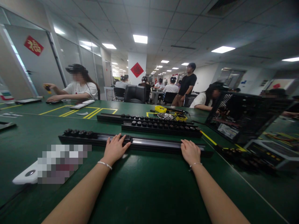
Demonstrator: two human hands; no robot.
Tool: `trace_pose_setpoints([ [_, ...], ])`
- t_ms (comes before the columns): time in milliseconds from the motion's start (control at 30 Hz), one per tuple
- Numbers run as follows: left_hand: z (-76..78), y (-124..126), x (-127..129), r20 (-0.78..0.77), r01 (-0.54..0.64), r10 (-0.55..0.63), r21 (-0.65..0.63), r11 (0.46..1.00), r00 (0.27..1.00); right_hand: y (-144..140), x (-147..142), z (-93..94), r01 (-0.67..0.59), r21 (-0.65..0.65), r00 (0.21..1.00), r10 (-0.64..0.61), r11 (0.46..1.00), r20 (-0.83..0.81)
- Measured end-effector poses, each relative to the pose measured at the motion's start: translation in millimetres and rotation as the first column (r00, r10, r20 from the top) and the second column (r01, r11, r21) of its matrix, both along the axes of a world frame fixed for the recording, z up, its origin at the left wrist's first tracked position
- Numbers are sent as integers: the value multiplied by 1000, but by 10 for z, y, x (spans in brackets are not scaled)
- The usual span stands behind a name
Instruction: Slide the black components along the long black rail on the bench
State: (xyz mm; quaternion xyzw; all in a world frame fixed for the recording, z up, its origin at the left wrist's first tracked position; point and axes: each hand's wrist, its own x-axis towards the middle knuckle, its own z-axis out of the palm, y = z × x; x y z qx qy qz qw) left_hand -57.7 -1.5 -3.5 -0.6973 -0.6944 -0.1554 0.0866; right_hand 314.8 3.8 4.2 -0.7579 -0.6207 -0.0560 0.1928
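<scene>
Across the green table in front of me lies a long black track light rail or similar channel (154,143) with a shiny strip inside. Several small black round-topped units (81,133) sit in its left end. My left hand (115,150) rests on the middle of the channel with fingers spread, beside one black block (127,138) seated in it. On the right part of the channel lies my right hand (191,152), its fingers stretched over the near edge. Behind it are two more black channels: a nearer one (161,130) and a farther one (108,118), both carrying rows of such units.
A white device (25,175), partly blurred, lies at left. An open black computer case (247,118) and a grey metal box (273,155) with cables stand at right. A yellow tray (160,109) sits farther back. Other people (81,82) work around the table.
</scene>
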Motion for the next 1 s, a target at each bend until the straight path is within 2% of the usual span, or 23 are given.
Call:
trace_pose_setpoints([
  [167,-5,3,20,-4,2,-2,-7,1000,1000,-2,2,-1,1,3,1000,-1,1000,0],
  [400,0,-26,97,-28,80,-80,3,997,996,-3,0,-3,0,11,1000,0,1000,-14],
  [1000,32,-41,108,-13,71,-71,-3,997,997,-1,-8,11,13,-15,1000,-13,1000,2],
])
